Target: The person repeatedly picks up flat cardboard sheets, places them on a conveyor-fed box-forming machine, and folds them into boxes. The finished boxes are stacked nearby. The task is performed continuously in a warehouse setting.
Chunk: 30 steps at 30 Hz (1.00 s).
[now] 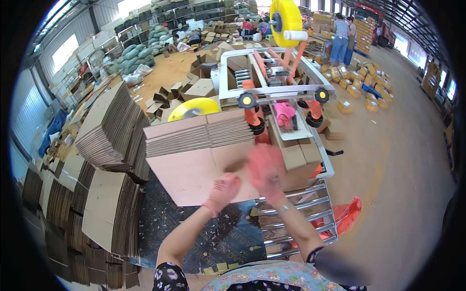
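Observation:
My left hand (224, 192), in a pink glove, is closed in front of the nearest flat carton (187, 175); whether anything is in its fingers is hidden. Smeared by motion, my right hand (266, 167), gloved in pink too, is by the right end of that carton, next to a brown box (297, 162) in the carton sealing machine (276, 92). The fingers of my right hand cannot be made out. Behind the nearest carton, a row of folded flat cartons (201, 133) leans upright on the dark worktop (194, 233).
Stacks of flat cartons (109, 208) stand at the left. Metal rollers (296, 216) lie at the machine's near end, with a red plastic bag (347, 216) beside them. One yellow tape roll (196, 107) rests behind the cartons. Two people (342, 41) stand near several yellow parcels (361, 80).

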Motion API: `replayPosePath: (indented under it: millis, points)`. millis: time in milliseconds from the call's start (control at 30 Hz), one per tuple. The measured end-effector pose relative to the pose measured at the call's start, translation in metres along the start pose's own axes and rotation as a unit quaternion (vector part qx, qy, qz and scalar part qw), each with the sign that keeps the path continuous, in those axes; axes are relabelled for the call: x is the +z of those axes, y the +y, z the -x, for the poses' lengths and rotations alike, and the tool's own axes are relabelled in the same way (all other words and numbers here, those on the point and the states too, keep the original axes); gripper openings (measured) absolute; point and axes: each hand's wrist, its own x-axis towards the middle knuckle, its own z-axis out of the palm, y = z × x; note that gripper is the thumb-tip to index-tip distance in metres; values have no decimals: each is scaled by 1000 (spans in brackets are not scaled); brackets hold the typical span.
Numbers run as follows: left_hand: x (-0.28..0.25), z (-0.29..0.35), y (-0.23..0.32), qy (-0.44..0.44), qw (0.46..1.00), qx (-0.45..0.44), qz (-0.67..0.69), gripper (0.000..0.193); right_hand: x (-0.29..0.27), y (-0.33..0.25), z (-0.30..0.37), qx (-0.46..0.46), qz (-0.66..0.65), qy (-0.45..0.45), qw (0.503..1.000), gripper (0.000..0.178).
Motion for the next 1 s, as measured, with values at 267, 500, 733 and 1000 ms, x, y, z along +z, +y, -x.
replayPosePath:
  millis: [267,500,733,1000]
  points:
    - [-147,66,-85,102,973,41,-205,45,97,-69,-16,-150,-193,-158,957,38]
    - [-216,59,-61,-49,916,-238,-318,60,-88,-93,17,-189,-366,-282,866,18]
    - [-127,127,129,-111,940,133,-295,27,-113,-116,18,151,-471,-679,543,26]
    - [-170,159,134,-339,930,131,54,48,-120,-101,78,-147,-100,-104,978,29]
